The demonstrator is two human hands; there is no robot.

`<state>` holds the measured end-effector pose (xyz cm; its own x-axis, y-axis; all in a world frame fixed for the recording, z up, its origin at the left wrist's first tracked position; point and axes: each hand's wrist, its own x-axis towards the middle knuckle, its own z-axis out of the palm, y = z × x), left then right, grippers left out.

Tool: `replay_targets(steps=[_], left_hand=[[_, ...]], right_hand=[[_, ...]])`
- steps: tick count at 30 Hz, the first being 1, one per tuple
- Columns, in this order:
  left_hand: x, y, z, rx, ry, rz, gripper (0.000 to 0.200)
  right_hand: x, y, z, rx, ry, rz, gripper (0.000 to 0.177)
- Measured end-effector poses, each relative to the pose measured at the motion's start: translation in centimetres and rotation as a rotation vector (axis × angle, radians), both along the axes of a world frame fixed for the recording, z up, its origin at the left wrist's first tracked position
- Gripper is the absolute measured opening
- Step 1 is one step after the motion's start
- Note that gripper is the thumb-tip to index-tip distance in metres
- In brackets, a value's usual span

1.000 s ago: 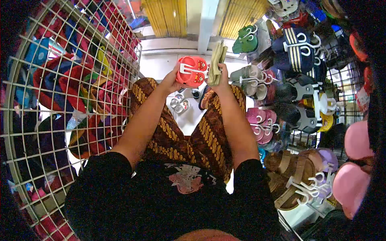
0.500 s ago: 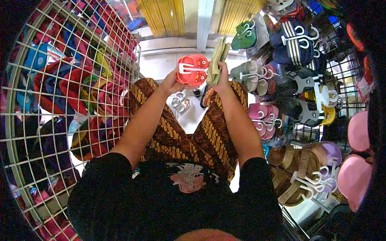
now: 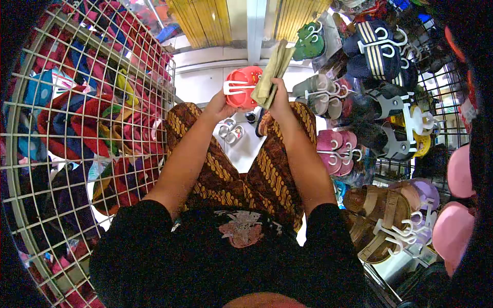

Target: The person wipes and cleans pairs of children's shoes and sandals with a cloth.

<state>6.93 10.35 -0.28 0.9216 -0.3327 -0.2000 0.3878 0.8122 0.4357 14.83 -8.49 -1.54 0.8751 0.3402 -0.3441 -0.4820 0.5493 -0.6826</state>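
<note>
A pair of red children's clogs [image 3: 241, 98] on a white plastic hanger [image 3: 235, 88] is gripped by my left hand [image 3: 220, 107] from the lower left. My right hand [image 3: 280, 100] closes round a folded pale-green cloth [image 3: 272, 74]. The cloth lies against the right side of the clogs and covers part of their decorated fronts. Both hands are in front of me, above my knees. Below them, a pair of small grey-and-white shoes [image 3: 231, 131] rests on the white floor.
A wire grid rack [image 3: 97, 123] with colourful footwear behind it stands on my left. To the right hang green clogs [image 3: 309, 43], grey clogs [image 3: 321, 96], pink sandals [image 3: 336, 151], striped navy slides [image 3: 377, 51] and brown sandals [image 3: 380, 208]. Yellow slatted panels [image 3: 200, 23] stand ahead.
The cloth has moved left and tilted, now covering more of the clogs' right side. The clogs have turned slightly, with the hanger's hooks now pointing farther left.
</note>
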Motion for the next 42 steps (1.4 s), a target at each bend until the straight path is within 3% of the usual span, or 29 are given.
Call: replay_targets(steps=[3, 7, 9, 11, 12, 15, 18, 20, 23, 24, 26, 28, 31, 34, 35, 38, 39, 40, 42], left_hand=[[0.2, 0.2, -0.7, -0.013, -0.063, -0.017, 0.051], [0.8, 0.2, -2.2, -0.009, 0.009, 0.055, 0.047], [0.5, 0.3, -1.3, 0.116, -0.021, 0.040, 0.046], [0.0, -0.9, 1.2, 0.200, -0.002, 0.021, 0.048], [0.0, -1.5, 1.8, 0.196, 0.021, 0.037, 0.049], [1.1, -1.6, -0.3, 0.278, 0.051, 0.136, 0.053], [1.0, -1.5, 1.4, 0.158, 0.028, 0.106, 0.046], [1.2, -1.4, 0.4, 0.237, 0.030, 0.149, 0.044], [1.4, -1.1, -1.3, 0.311, 0.028, 0.151, 0.043], [1.5, -0.9, -1.9, 0.326, 0.028, 0.143, 0.043], [1.6, -0.8, -1.7, 0.280, 0.079, 0.166, 0.042], [2.0, -0.7, -1.5, 0.209, 0.031, 0.180, 0.042], [1.5, -1.3, 0.1, 0.373, -0.056, 0.219, 0.041], [1.6, -0.7, 0.2, 0.339, -0.028, 0.133, 0.045], [1.5, -0.8, 0.1, 0.401, 0.043, 0.202, 0.046], [1.7, -0.7, -0.5, 0.566, 0.199, 0.346, 0.046], [1.7, -0.5, -0.4, 0.521, 0.151, 0.369, 0.048], [1.6, -0.2, -0.4, 0.479, 0.105, 0.392, 0.050], [1.5, 0.4, -0.5, 0.418, 0.037, 0.425, 0.052]], right_hand=[[0.4, 0.9, -1.9, -0.101, -0.057, -0.046, 0.043], [-2.0, 1.6, 1.9, -0.355, -0.250, -0.156, 0.048], [-2.0, 1.2, 1.2, -0.732, -0.510, -0.062, 0.048], [-3.1, 2.1, 2.8, -0.991, -0.417, -0.137, 0.049], [-3.4, 2.5, 4.1, -0.917, -0.283, -0.209, 0.049], [-3.2, 2.0, 4.2, -0.377, -0.095, -0.282, 0.051], [-1.4, 0.9, 0.5, -0.342, -0.113, -0.222, 0.047], [-1.3, 1.0, 0.5, -0.292, -0.049, -0.217, 0.049], [-0.2, 1.1, -2.1, -0.259, -0.022, -0.011, 0.053], [-1.5, 1.3, -0.1, -0.359, -0.099, -0.005, 0.053], [-1.3, 1.7, 0.1, -0.297, -0.038, -0.051, 0.050], [-1.4, 1.3, 1.0, -0.218, -0.012, -0.075, 0.044], [-1.4, 1.8, 2.8, 0.065, 0.062, -0.117, 0.040], [-1.3, -0.2, 3.0, 0.195, 0.204, 0.075, 0.045], [-0.8, -0.6, 2.3, 0.249, 0.248, 0.125, 0.046], [0.7, -1.3, 2.8, 0.288, 0.263, -0.080, 0.051], [1.4, -2.3, 1.9, 0.303, 0.242, -0.113, 0.052], [2.2, -3.4, 1.4, 0.480, 0.225, -0.069, 0.052], [3.0, -4.7, 1.2, 0.487, 0.176, -0.168, 0.052]])
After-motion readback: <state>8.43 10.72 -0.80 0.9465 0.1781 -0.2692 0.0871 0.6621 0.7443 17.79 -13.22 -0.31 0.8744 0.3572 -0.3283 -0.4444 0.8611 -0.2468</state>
